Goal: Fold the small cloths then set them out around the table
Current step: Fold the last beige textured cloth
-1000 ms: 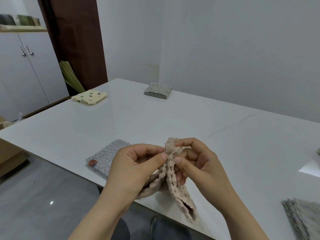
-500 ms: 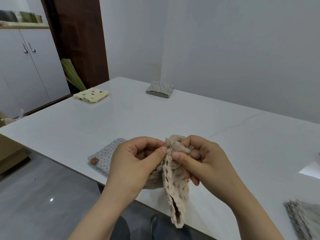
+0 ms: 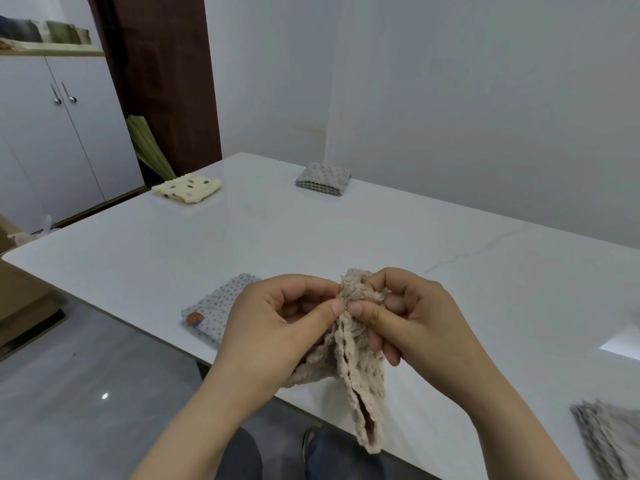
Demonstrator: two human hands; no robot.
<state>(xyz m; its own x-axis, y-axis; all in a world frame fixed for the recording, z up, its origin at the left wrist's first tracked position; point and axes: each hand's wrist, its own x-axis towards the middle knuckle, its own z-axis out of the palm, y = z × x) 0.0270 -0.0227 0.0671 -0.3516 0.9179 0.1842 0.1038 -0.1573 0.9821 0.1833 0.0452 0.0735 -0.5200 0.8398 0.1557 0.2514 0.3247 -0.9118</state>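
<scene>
Both hands hold a beige waffle-knit cloth (image 3: 360, 382) up over the near edge of the white table (image 3: 346, 244). My left hand (image 3: 277, 327) and my right hand (image 3: 408, 317) pinch its bunched top edge between thumb and fingers, thumbs almost touching. The rest of the cloth hangs down, loosely doubled. A folded grey dotted cloth (image 3: 214, 306) with a small orange tag lies flat just left of my left hand. A folded yellow spotted cloth (image 3: 188, 189) lies at the far left corner. A folded grey cloth (image 3: 323, 179) lies at the far edge.
Another grey cloth (image 3: 609, 441) lies at the near right, cut off by the frame. A white cabinet (image 3: 59, 133) and a dark brown door (image 3: 162, 74) stand at the left. Cardboard boxes (image 3: 20, 296) sit on the floor beside the table's left end.
My hands have stayed together over the near edge and worked the cloth's top edge; the hanging part has swung from a spread shape into a narrower drop.
</scene>
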